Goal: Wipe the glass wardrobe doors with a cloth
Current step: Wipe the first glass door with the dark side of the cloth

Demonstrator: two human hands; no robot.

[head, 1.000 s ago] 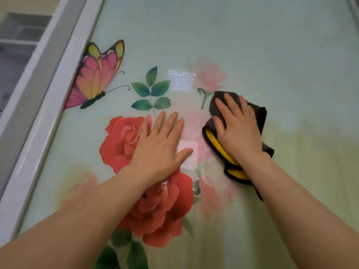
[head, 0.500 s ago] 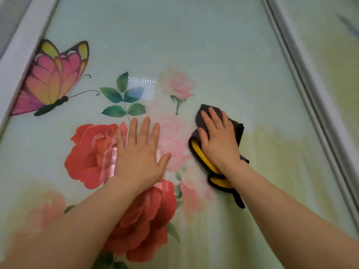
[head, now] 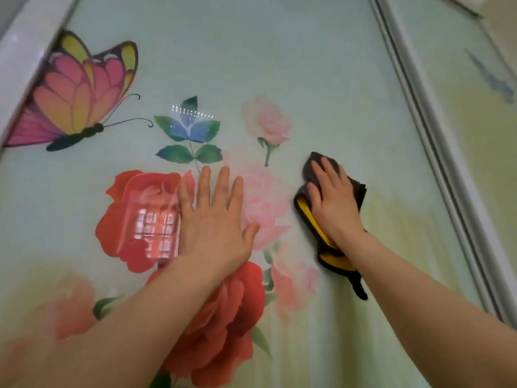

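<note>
Our right hand (head: 334, 204) presses flat on the cloth (head: 313, 217) against the glass door (head: 279, 51). Our left hand (head: 214, 219) rests flat, fingers apart. We see no readable writing; the reflection is blurry.

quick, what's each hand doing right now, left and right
Left hand: open, fingers straight, flat on the glass door, holding nothing.
Right hand: open, pressing the cloth against the glass.

white frame (head: 19, 51) at left; grey rail (head: 436, 152) at right.
</note>
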